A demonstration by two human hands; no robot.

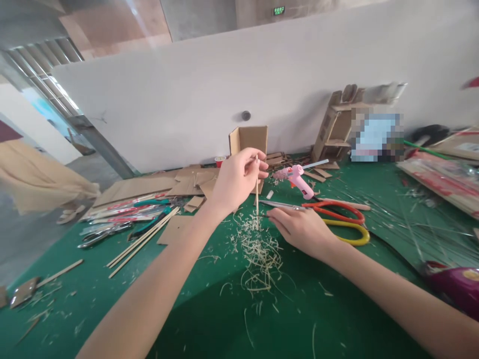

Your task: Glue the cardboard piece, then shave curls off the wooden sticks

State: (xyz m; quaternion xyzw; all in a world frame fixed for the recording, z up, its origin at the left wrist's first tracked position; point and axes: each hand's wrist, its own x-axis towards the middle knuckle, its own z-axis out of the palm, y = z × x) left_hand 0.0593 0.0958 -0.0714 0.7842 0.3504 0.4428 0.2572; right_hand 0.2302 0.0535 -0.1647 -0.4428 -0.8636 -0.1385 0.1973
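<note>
My left hand [239, 179] pinches the top of a thin wooden stick [257, 199], which it holds upright in the middle of the view. The stick's lower end stands over a heap of pale curly wood shavings [262, 259]. My right hand [303, 230] is closed to the right of the stick's lower part. From its fingertips a thin, dark, blade-like tool [262, 215] points at the stick; most of it is hidden in the hand. Just behind that hand lie scissors [346, 213] with one orange and one yellow handle loop.
A pink glue gun [297, 179] with a glue stick in it lies behind the scissors. Cardboard sheets [138, 188], loose wooden sticks [144, 237] and wrapped packets [125, 212] spread leftward. A cardboard structure [333, 132] stands near the white partition [187, 99]. A purple object [454, 289] is at right.
</note>
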